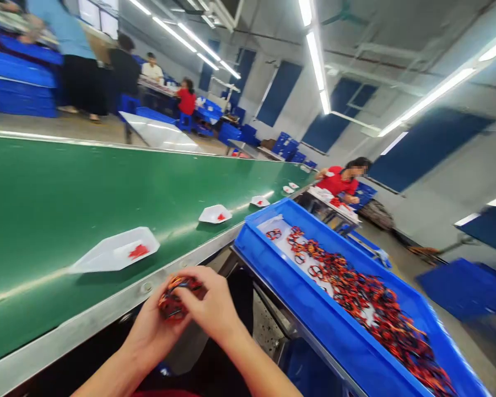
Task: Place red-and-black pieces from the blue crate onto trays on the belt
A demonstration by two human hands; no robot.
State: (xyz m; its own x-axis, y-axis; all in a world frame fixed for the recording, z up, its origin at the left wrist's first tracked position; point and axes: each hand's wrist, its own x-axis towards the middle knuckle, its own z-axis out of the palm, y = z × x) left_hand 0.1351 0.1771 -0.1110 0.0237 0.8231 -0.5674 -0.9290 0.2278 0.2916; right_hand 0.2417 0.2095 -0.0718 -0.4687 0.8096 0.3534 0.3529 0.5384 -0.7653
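**Both hands closed on a wire bundle at the belt's edge**

The small bundle of red, black and orange looped wires [176, 298] sits low in the centre of the view. It is just below the metal side rail [107, 309] of the green conveyor belt [66, 204] and does not rest on the belt. The left hand [151, 331] cups the bundle from beneath, fingers curled round it. The right hand [213, 306] is closed over its top and near side, fingertips pressing into the loops. Both hands are gripping.

The rail runs diagonally from lower left to upper right. Between it and the large blue plastic crate [264, 259] on the right is a narrow gap, and the hands are at its near end. The wide belt surface beyond the rail is open apart from the trays.

- **Nearest shallow white tray [103, 255]:** on the belt just beyond the hands, holding a small red piece.
- **Second white tray [213, 212]:** further along the belt, also with a red piece.
- **Third white tray [259, 201]:** beyond the second. Its contents are too small to make out.
- **Blue crate:** a dense heap of red-and-black wire loops [355, 292] fills the near and middle part. A pale liner sheet [273, 225] shows at the far end.

A co-worker in a red top [339, 179] is seated at the far end of the belt. Stacked blue crates [16, 77] stand across the belt at upper left, with other people near them.
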